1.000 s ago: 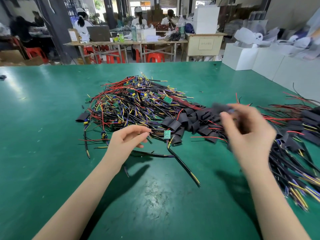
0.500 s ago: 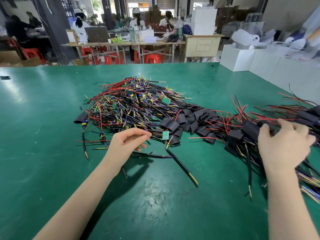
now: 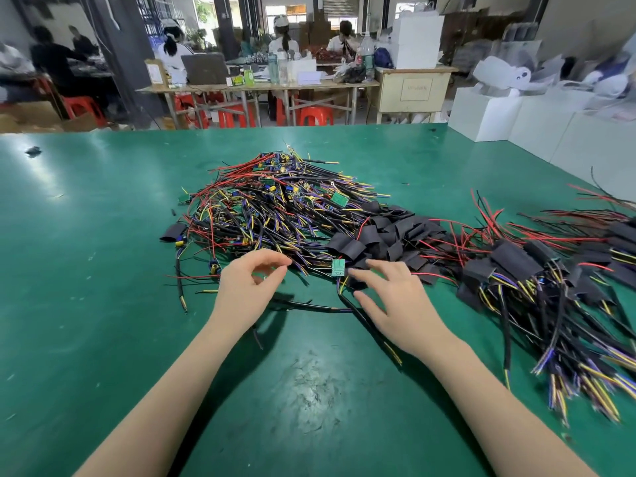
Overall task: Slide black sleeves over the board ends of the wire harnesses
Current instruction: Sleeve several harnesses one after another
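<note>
A tangled pile of wire harnesses [image 3: 268,208] with small green boards lies mid-table. Loose black sleeves [image 3: 382,235] are heaped at its right edge. A second pile of harnesses with sleeves on them [image 3: 537,270] sits at the right. One harness lies nearest me, its green board [image 3: 338,267] bare and its black cable running toward me. My left hand [image 3: 247,287] hovers at the pile's near edge, thumb and forefinger close together, nothing visibly between them. My right hand [image 3: 389,297] is spread, fingers straight, its fingertips at the sleeves just right of that board.
The green table [image 3: 103,304] stretches wide to the left and toward me. White boxes [image 3: 488,111] stand past the far right corner. Other people work at tables with red stools in the background. A small dark scrap [image 3: 33,151] lies far left.
My right hand has let go of a sleeved harness on the right pile and swung left to the loose sleeves beside the green board. My left hand has barely moved.
</note>
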A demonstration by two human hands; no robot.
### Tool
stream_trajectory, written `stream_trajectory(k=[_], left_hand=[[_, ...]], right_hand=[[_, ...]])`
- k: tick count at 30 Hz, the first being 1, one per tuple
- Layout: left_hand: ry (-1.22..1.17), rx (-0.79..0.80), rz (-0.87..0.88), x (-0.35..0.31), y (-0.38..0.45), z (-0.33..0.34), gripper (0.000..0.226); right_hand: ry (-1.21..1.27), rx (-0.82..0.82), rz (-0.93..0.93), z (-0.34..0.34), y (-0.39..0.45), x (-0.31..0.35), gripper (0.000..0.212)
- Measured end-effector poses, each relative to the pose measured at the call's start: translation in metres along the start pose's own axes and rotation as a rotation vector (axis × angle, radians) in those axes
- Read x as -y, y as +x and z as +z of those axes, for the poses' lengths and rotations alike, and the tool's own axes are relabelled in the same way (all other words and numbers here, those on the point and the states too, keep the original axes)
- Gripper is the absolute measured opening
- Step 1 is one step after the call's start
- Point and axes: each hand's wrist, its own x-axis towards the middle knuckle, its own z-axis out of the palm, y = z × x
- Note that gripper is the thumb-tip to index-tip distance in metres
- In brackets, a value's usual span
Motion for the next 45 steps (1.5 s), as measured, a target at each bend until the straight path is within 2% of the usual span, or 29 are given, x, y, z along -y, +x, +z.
stream_trajectory(k=[2,8,10,12,14,18,21,23,28,31,35,40,42,43,45], left_hand=[[0.071,-0.051,0.044,0.0,0.0,0.0,0.018],[0.202,-0.18,0.117,0.003,0.021,-0.011,0.022],[0.262,-0.202,0.105,0.007,0.038,-0.018,0.023],[0.348,-0.208,0.066,0.014,0.057,-0.024,0.026],[0.419,-0.189,0.009,0.021,0.074,-0.028,0.028],[0.573,-0.137,-0.022,0.027,0.1,-0.032,0.019],[0.758,-0.018,-0.151,0.02,0.111,-0.029,0.046],[0.862,0.016,-0.197,0.018,0.114,-0.026,0.049],[0.802,0.049,-0.249,0.013,0.12,-0.028,0.028],[0.667,-0.026,-0.278,0.011,0.122,-0.041,0.023],[0.584,-0.12,-0.25,-0.008,0.119,-0.06,0.031],[0.616,-0.203,-0.078,-0.056,0.09,-0.067,0.036],[0.69,-0.116,-0.053,-0.071,0.068,-0.056,0.038],[0.744,-0.018,-0.055,-0.075,0.057,-0.048,0.038],[0.764,0.281,-0.099,-0.073,0.039,-0.031,0.035]], right_hand=[[-0.027,0.043,-0.007,0.005,0.002,-0.002,0.039],[0.001,-0.009,0.025,0.001,0.004,-0.005,0.023],[0.009,-0.006,0.031,0.002,0.005,-0.003,0.028],[0.034,0.008,0.029,0.002,0.006,-0.001,0.043],[0.031,0.023,0.02,0.003,0.006,0.0,0.049],[0.045,-0.011,0.016,0.004,0.006,0.0,0.037],[0.024,-0.025,0.033,0.003,0.006,-0.001,0.026],[0.028,-0.031,0.037,0.001,0.006,-0.001,0.024],[0.051,-0.034,0.039,0.0,0.007,0.001,0.021],[0.056,-0.038,0.043,0.001,0.008,0.0,0.018],[0.079,-0.056,0.036,0.001,0.008,-0.001,0.018],[0.1,-0.07,0.038,0.002,0.01,-0.002,0.02],[0.11,-0.073,0.04,0.002,0.01,-0.002,0.019],[0.118,-0.076,0.04,0.002,0.01,-0.001,0.018],[0.135,-0.08,0.035,0.002,0.009,0.0,0.016]])
